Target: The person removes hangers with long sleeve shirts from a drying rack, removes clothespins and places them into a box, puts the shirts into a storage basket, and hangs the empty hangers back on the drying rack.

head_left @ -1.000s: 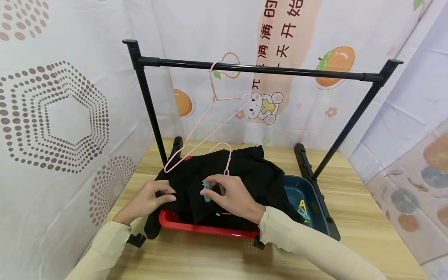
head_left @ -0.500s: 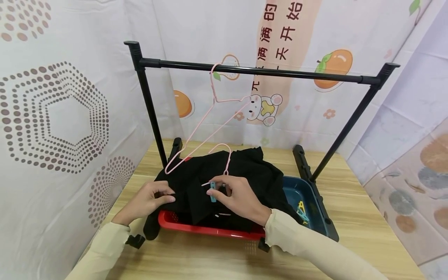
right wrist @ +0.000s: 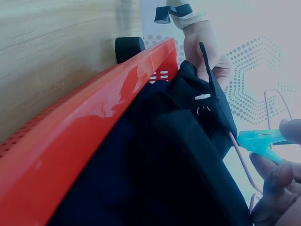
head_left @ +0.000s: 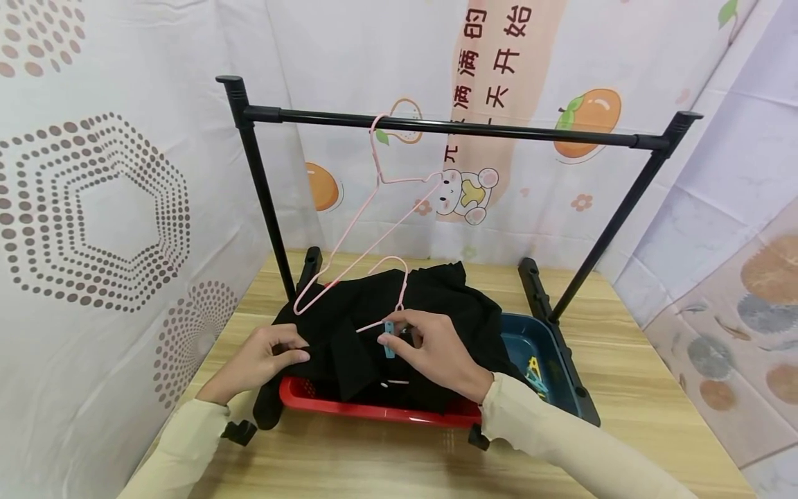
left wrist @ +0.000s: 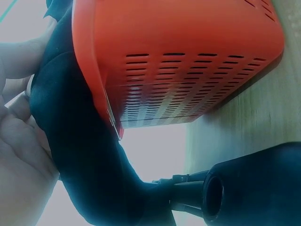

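Observation:
A black garment point(head_left: 430, 291) lies bunched over a red basket point(head_left: 374, 410), its sleeve hanging past the basket's left end. My left hand point(head_left: 264, 360) pinches the garment's edge at the left. Between thumb and fingers of my right hand point(head_left: 436, 350) is a light blue clothespin point(head_left: 389, 339), its tip right at the cloth and hanger in the right wrist view. A pink hanger point(head_left: 400, 305) sits in the garment, its hook standing up out of the cloth. Part of its thin arm shows just left of the clothespin; the rest is hidden under the fabric.
A black rack with a crossbar point(head_left: 486, 129) stands over the baskets. A second pink hanger point(head_left: 358, 218) hangs from it, reaching down close above the garment. At the right is a dark blue tray point(head_left: 564, 367) with yellow and blue clothespins point(head_left: 536, 378). Patterned curtains surround the wooden table point(head_left: 630, 388).
My right hand has shifted to the right with the clothespin, and more of the hanger's pink arm now shows beside it. My left hand keeps its grip on the garment in the same place.

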`<act>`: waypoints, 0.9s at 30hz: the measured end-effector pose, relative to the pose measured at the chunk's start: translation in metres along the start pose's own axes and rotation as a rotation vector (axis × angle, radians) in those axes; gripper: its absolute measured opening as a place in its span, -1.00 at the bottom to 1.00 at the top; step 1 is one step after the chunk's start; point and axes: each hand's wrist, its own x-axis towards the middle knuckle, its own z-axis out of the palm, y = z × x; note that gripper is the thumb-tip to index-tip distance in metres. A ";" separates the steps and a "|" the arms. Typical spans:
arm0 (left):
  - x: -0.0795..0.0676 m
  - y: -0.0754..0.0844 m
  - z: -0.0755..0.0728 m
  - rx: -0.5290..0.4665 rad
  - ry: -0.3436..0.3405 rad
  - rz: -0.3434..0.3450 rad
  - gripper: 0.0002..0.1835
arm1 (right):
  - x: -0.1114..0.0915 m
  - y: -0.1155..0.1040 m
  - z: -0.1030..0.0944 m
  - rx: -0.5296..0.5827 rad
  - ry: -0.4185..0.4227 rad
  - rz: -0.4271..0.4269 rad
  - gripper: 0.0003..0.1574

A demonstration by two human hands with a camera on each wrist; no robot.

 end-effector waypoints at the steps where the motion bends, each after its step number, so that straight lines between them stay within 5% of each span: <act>1: 0.000 0.000 0.000 0.002 0.002 0.001 -0.71 | 0.000 0.000 -0.001 -0.002 0.000 0.004 -0.65; 27: 0.000 0.005 0.000 -0.004 0.004 0.009 -0.73 | -0.026 0.012 -0.025 -0.020 0.045 0.110 -0.60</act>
